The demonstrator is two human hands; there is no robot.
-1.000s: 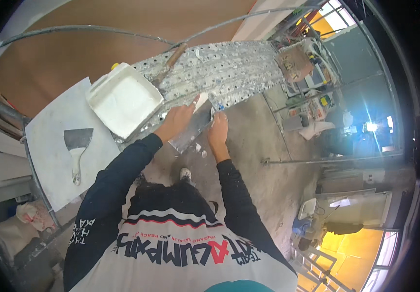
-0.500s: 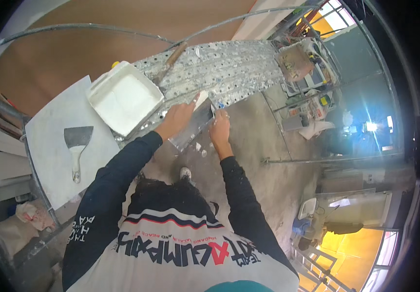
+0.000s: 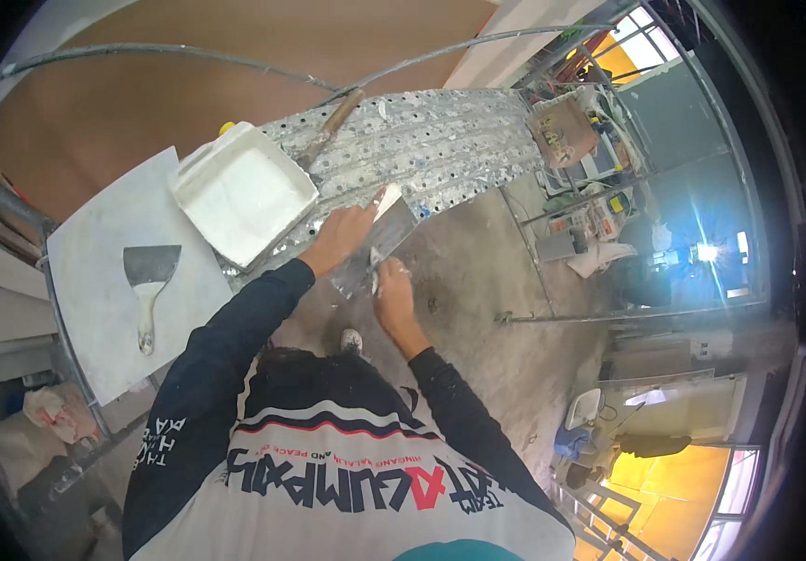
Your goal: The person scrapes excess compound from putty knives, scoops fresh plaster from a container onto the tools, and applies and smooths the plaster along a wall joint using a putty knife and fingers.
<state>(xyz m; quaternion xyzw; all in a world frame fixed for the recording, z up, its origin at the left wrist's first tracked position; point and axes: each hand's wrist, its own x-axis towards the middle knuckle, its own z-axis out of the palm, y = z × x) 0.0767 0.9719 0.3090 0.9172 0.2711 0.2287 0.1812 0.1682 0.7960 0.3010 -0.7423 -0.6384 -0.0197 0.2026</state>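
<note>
My left hand [image 3: 338,238] is closed on a wide metal putty blade [image 3: 395,222] with a whitish grip edge, held level in front of my body. My right hand [image 3: 395,297] grips a small putty knife [image 3: 375,256], its tip against the face of the wide blade; most of its handle is hidden in my fingers. Just left of my left hand stands a white square tub [image 3: 246,192] of smooth white paste. Farther left, a broad putty knife [image 3: 149,280] with a white handle lies on a pale board [image 3: 90,262].
A perforated metal scaffold plank [image 3: 422,136], spattered with paste, runs away to the right. On it lies a wooden-handled tool [image 3: 333,126]. A cardboard box [image 3: 562,131] sits at its far end. Scaffold tubes [image 3: 553,318] cross over the concrete floor [image 3: 478,271], well below.
My right hand has moved left and toward me, drawing the small putty knife along the wide blade. My left hand stays nearly in place.
</note>
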